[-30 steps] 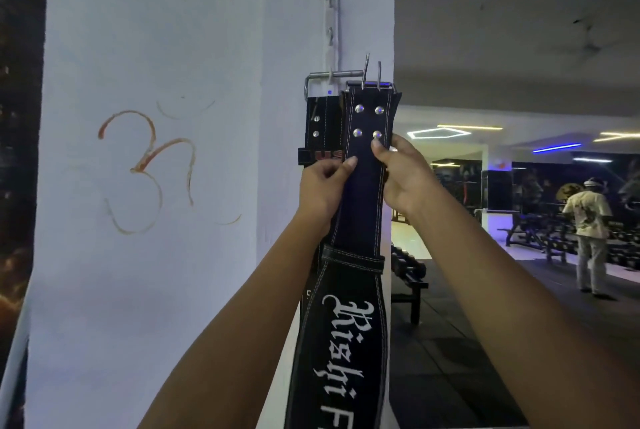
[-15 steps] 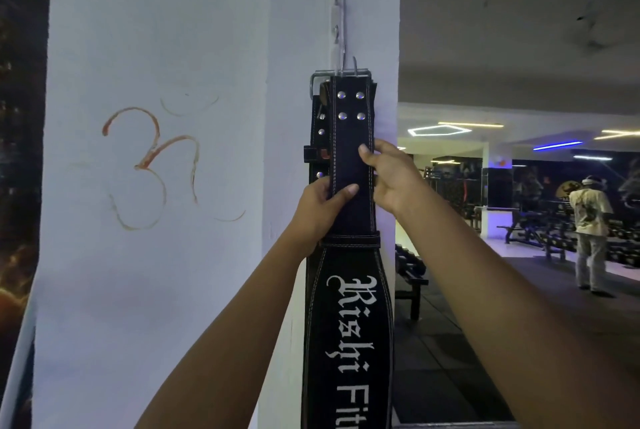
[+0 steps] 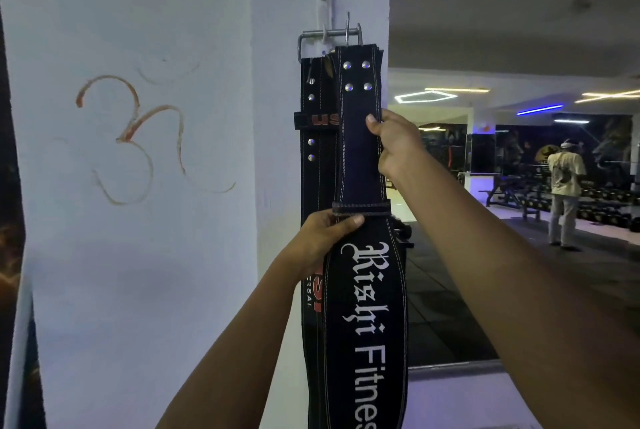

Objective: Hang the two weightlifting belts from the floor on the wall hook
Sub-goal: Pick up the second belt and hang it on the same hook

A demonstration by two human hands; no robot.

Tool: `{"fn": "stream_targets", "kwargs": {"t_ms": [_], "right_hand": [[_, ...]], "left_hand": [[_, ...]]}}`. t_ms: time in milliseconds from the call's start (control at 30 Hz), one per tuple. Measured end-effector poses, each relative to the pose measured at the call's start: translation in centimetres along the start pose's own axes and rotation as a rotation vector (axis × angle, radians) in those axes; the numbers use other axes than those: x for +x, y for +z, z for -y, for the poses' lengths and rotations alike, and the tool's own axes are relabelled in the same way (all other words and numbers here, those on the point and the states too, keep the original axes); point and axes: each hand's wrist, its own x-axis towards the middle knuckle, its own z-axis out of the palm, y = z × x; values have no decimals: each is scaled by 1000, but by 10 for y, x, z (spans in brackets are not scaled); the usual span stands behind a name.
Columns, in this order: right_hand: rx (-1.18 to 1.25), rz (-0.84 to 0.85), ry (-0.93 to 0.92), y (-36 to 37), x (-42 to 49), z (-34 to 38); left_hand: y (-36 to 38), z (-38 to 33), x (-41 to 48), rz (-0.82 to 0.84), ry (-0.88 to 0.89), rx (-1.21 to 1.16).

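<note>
Left hand (image 3: 323,238): slid down since a moment ago; now pinching the front belt (image 3: 363,255) at its stitched loop, thumb on top, fingers behind.
Right hand (image 3: 398,144): stayed high on the narrow strap; thumb in front, fingers wrapped round the edge, clamped on it.
Front belt: up at the wall hook (image 3: 325,35) now, top end touching the silver buckle bar; white letters hanging straight down.
Back belt (image 3: 315,137): just behind the front one, flat against the white wall (image 3: 173,255).
Meaning: looks almost done; cannot tell if the front buckle is truly caught on the hook.
Belts: two.
Hooks holding belts: one.
Hands: two.
</note>
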Motion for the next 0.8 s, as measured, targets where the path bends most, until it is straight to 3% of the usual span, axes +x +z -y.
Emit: {"fn": "stream_targets", "kwargs": {"t_ms": [333, 533, 667, 800], "right_hand": [[82, 32, 48, -19, -7, 14], [93, 47, 18, -17, -17, 19], [123, 58, 8, -20, -23, 23], [135, 55, -10, -22, -26, 24]], "left_hand": [[2, 23, -22, -15, -99, 61], [11, -1, -19, -55, -3, 4], [12, 32, -37, -40, -127, 124], [7, 39, -43, -20, -129, 23]]}}
